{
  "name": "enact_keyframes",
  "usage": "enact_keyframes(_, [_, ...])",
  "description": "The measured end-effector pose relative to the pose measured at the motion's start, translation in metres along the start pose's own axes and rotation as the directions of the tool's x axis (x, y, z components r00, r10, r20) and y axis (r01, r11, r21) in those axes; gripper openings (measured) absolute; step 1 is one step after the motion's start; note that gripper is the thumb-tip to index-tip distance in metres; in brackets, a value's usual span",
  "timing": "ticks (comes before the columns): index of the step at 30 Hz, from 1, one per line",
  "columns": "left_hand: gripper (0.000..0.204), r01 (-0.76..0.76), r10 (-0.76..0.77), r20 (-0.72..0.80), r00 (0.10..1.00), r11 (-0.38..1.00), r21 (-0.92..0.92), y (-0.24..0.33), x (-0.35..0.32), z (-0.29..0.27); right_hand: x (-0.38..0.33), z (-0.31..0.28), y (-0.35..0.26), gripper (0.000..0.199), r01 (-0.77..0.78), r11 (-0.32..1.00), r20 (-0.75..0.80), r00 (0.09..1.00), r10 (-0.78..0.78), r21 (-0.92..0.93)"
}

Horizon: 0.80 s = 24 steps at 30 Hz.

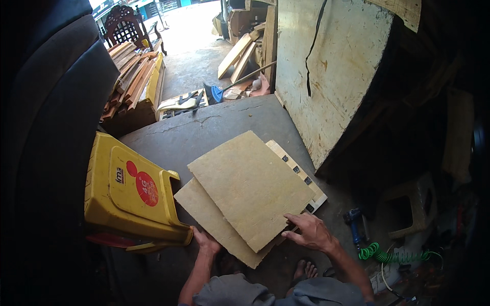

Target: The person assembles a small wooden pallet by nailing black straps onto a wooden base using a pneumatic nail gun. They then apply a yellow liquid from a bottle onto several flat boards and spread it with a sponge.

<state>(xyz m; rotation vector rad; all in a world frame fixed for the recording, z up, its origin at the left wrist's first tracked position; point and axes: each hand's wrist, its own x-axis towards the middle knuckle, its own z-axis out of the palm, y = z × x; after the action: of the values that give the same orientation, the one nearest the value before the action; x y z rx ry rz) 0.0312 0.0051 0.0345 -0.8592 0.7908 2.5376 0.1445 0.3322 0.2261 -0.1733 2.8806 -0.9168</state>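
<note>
Two tan, square fibreboard sheets lie stacked askew in front of me: the upper board covers most of the lower board. Beneath their right side shows a pale wooden frame with several small black pieces along it. My right hand grips the upper board's near right edge, fingertips on top and thumb at the edge. On the left, a yellow plastic stool with red round stickers stands tilted. My left hand is closed at its near corner, beside the lower board; some of its fingers are hidden.
A blue air tool with a coiled green hose lies at the right, near a pale box-like stool. A scuffed whitish cabinet stands far right. Stacked timber, a blue broom and a carved chair are farther off.
</note>
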Motion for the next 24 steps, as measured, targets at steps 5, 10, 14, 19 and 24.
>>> enact_keyframes(5, [0.109, -0.281, 0.240, 0.151, 0.959, 0.874, 0.396, -0.009, -0.002, -0.028, 0.038, 0.041, 0.081, 0.072, -0.268, 0.963, -0.452, 0.859, 0.239, 0.000])
enact_keyframes(10, [0.101, -0.272, 0.397, -0.041, 0.917, 0.697, 0.663, -0.015, 0.012, 0.001, 0.071, 0.029, 0.135, 0.091, -0.551, 0.766, -0.208, 0.749, 0.629, 0.333])
enact_keyframes(14, [0.096, -0.317, 0.298, 0.125, 0.946, 0.778, 0.543, 0.008, 0.023, 0.039, 0.060, -0.003, 0.136, 0.081, -0.308, 0.796, -0.104, 0.903, 0.417, 0.521])
enact_keyframes(19, [0.089, -0.137, 0.118, 0.076, 0.990, 0.697, 0.704, 0.010, 0.028, 0.044, 0.042, -0.029, 0.132, 0.076, -0.401, 0.806, -0.128, 0.859, 0.496, 0.436])
enact_keyframes(24, [0.071, 0.207, 0.216, -0.305, 0.928, 0.381, 0.901, 0.006, -0.102, 0.023, -0.045, -0.044, 0.125, 0.062, -0.681, 0.731, 0.124, 0.730, 0.672, 0.052])
